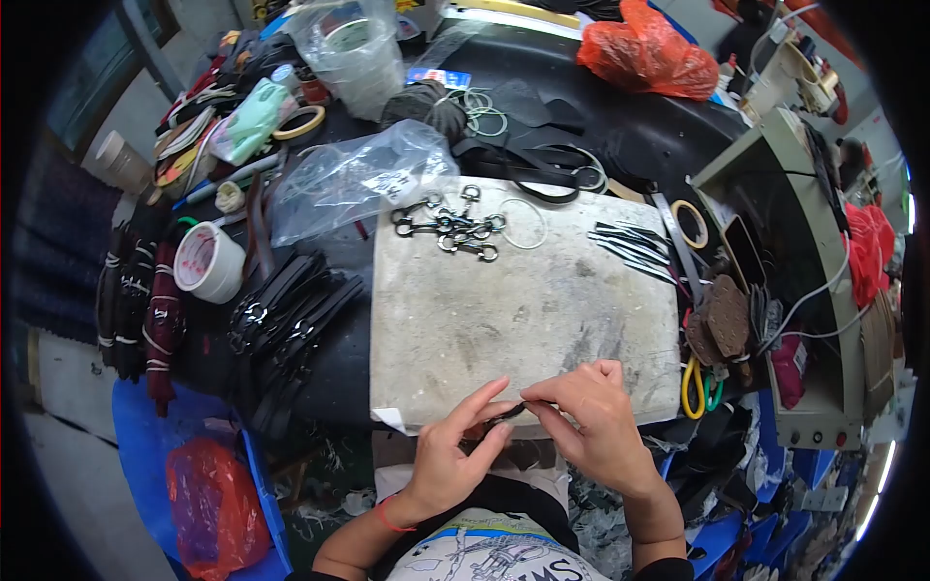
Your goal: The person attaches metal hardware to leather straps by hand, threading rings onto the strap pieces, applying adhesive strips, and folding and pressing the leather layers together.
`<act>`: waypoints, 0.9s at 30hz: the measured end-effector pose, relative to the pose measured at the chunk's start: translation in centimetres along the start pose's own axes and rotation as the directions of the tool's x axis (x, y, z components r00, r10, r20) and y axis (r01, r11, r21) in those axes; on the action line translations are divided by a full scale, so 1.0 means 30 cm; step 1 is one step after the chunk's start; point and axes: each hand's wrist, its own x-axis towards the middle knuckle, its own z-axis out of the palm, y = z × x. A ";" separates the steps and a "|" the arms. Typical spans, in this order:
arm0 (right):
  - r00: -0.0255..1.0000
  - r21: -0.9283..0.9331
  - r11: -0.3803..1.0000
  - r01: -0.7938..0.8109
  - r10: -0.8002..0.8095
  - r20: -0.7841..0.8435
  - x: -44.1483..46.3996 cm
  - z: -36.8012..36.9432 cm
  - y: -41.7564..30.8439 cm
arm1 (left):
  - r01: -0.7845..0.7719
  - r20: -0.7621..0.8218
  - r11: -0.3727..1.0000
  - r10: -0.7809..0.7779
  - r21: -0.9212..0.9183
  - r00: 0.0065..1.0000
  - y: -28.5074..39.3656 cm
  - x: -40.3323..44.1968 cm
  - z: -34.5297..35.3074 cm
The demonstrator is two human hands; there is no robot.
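Note:
At the board's front edge, my left hand (455,455) and my right hand (593,418) come close together over my lap. Between their fingertips is a short dark strip (510,413), partly covered by the fingers. My right thumb and forefinger pinch one end of it, while my left thumb and fingers close on the other part. Under and beyond them lies a worn whitish board (484,329). Several dark metal snap hooks (455,228) are heaped at its far left, beside a pale ring of cord (524,224). Short black and white strips (635,250) lie at its far right.
Black straps with metal rings (291,310) are bundled left of the board, near a white tub (210,261). A clear plastic bag (358,184) touches the board's far left. Yellow-handled scissors (693,387) hang at the right, beside a grey-green machine housing (814,339).

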 end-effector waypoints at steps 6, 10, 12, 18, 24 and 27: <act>0.985 0.099 0.993 -0.061 0.076 -0.153 -0.037 -0.058 0.001 | 0.109 0.136 0.989 -0.122 0.101 0.983 0.012 0.031 -0.089; 0.952 0.253 0.943 -0.214 0.260 -0.162 -0.069 -0.018 -0.007 | 0.036 -0.034 0.930 -0.052 -0.366 0.998 -0.006 0.046 -0.066; 0.924 0.408 0.875 -0.262 0.349 -0.155 -0.079 0.066 -0.020 | -0.035 -0.122 0.803 -0.047 -0.596 0.991 0.001 0.060 -0.025; 0.911 0.297 0.926 -0.231 0.313 -0.267 0.014 0.090 0.142 | -0.181 -0.254 0.538 -0.063 -0.823 0.965 0.128 0.135 -0.109; 0.815 -0.376 0.893 -0.248 -0.018 -0.579 0.109 -0.026 0.602 | 0.243 0.064 0.659 -0.283 -0.712 0.957 0.045 0.036 -0.143; 0.828 -0.432 0.872 -0.227 -0.060 -0.557 0.100 -0.030 0.597 | 0.356 0.150 0.640 -0.353 -0.681 0.923 -0.020 0.013 -0.119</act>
